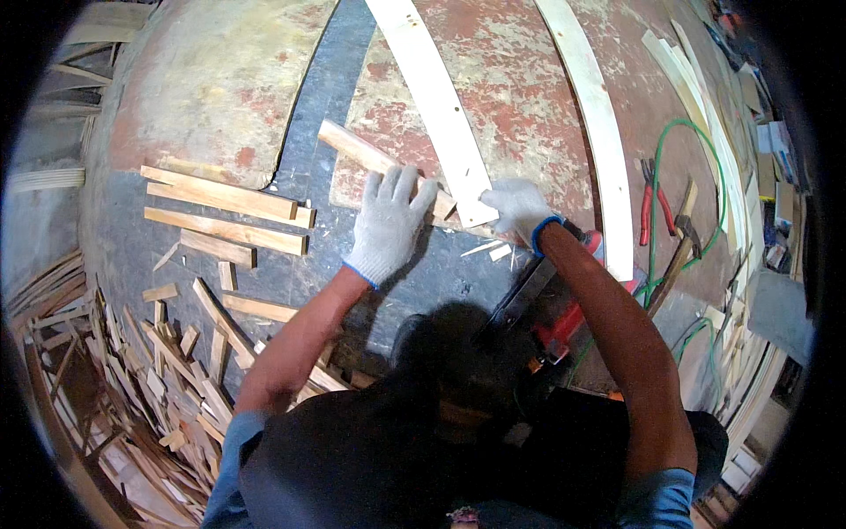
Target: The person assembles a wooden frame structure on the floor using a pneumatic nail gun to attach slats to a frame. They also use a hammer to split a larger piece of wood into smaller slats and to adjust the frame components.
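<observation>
My left hand (pixel 389 225), in a pale knit glove with a blue cuff, lies over a short wooden block (pixel 354 148). Its fingers bend down over the block, whose right end sits by the long strip. My right hand (pixel 518 207), gloved the same way, has its fingers closed at the near end of a long, pale wooden strip (pixel 441 106). The fingertips there are partly hidden. Under my right forearm lies a red and black power tool (pixel 557 333), partly covered by the arm; its exact kind is unclear.
A second long strip (pixel 599 132) lies to the right. Beyond it are red-handled pliers (pixel 647 207), a hammer (pixel 677 251) and a green hose (pixel 724 189). Cut wooden bars (pixel 225 231) lie at left, above a heap of scrap wood (pixel 176 388). Worn boards (pixel 211 88) cover part of the floor.
</observation>
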A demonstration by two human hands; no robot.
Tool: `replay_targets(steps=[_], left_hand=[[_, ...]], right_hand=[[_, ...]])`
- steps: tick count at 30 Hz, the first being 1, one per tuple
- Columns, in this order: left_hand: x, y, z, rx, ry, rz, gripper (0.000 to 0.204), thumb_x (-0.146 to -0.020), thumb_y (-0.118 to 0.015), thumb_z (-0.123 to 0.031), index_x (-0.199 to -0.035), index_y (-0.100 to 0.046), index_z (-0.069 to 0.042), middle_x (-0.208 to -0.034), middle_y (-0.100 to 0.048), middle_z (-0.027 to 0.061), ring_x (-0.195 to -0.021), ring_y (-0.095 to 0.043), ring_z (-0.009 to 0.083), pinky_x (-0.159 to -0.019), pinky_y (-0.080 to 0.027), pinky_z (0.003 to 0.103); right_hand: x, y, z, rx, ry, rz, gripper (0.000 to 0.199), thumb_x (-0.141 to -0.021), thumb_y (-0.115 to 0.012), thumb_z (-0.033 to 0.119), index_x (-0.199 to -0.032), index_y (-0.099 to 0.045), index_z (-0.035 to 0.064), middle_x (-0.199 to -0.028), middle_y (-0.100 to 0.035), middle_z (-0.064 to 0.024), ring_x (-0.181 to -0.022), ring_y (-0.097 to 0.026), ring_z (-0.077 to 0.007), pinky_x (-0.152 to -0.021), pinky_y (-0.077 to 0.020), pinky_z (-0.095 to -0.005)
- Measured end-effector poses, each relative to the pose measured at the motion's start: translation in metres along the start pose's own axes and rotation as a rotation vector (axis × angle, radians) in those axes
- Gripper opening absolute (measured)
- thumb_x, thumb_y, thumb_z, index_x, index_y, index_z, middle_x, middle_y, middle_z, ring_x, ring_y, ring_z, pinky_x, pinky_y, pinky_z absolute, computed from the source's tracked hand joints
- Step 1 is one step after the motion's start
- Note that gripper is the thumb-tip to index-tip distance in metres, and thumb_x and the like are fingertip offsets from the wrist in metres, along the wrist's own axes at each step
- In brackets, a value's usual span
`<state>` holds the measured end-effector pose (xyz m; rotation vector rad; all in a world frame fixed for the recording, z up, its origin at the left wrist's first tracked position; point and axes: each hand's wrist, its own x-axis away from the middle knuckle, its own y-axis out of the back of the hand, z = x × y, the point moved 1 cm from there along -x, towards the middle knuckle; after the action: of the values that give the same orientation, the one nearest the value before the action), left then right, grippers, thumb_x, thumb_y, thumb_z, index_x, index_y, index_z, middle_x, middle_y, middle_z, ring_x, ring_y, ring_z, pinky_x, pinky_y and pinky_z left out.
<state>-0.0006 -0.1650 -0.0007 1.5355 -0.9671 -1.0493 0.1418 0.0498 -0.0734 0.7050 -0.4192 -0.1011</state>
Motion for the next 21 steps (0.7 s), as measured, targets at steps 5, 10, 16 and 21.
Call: replay_targets(steps=[5,10,16,21], left_hand=[[-0.033,-0.02,0.031,0.006,-0.209,0.131,0.051,-0.079,-0.077,-0.02,-0.127,-0.061,-0.012,-0.119,-0.063,0.0106,-0.117,-0.058,0.0309,-0.106,-0.04,0.049],[-0.054,-0.009,0.046,0.186,-0.217,0.334,0.048,-0.081,-0.081,-0.03,-0.122,-0.066,-0.012,-0.109,-0.068,0.0116,-0.108,-0.062,0.0325,-0.099,-0.046,0.045],[-0.06,0.008,0.05,0.413,0.164,0.33,0.052,-0.084,-0.08,-0.036,-0.129,-0.067,-0.014,-0.101,-0.065,0.0178,-0.1,-0.064,0.0383,-0.086,-0.051,0.049],[-0.054,0.011,0.026,0.264,0.254,0.333,0.052,-0.084,-0.079,-0.039,-0.127,-0.068,-0.012,-0.1,-0.065,0.0179,-0.099,-0.064,0.0396,-0.085,-0.051,0.05]], right_hand=[[0.001,-0.015,-0.024,-0.613,-0.161,-0.06,0.029,-0.093,-0.07,0.017,-0.112,-0.07,-0.0045,-0.089,-0.073,-0.0082,-0.067,-0.066,-0.0147,-0.054,-0.0508,-0.0293],[0.017,0.02,0.026,-0.84,-0.44,-0.037,0.034,-0.092,-0.07,0.016,-0.117,-0.069,-0.0066,-0.091,-0.074,-0.0099,-0.069,-0.068,-0.0141,-0.055,-0.0509,-0.0268],[0.01,0.022,0.014,-0.839,-0.353,-0.125,0.034,-0.092,-0.069,0.017,-0.119,-0.072,-0.0036,-0.091,-0.075,-0.0065,-0.073,-0.069,-0.0134,-0.059,-0.0513,-0.0288],[0.013,0.012,0.032,-0.066,-0.117,-0.531,0.026,-0.086,-0.068,0.023,-0.1,-0.073,0.0018,-0.088,-0.072,-0.0202,-0.08,-0.07,-0.0364,-0.072,-0.0547,-0.0461]])
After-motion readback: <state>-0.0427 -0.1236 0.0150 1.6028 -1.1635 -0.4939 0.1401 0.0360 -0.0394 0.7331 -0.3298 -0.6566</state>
